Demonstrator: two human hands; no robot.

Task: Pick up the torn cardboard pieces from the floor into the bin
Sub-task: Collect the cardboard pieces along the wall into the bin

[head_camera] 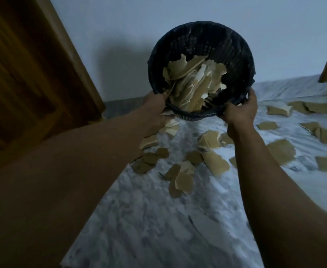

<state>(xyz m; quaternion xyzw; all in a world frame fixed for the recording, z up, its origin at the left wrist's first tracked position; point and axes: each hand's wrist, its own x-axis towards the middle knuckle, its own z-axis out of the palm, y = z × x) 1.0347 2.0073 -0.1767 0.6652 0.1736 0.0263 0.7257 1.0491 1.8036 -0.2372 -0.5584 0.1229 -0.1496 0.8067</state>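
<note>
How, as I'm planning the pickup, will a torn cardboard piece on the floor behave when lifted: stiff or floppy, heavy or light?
Probably light and fairly stiff: the cardboard pieces lie mostly flat, keeping their shape. Likely awkward to lift: they sit flush on the smooth marble floor and may slide. Ragged torn edges might bend or tear.

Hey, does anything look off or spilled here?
Yes. The left hand and right hand hold the black mesh bin tipped toward the floor; torn cardboard pieces crowd its lower rim, and more lie scattered on the marble floor.
</note>
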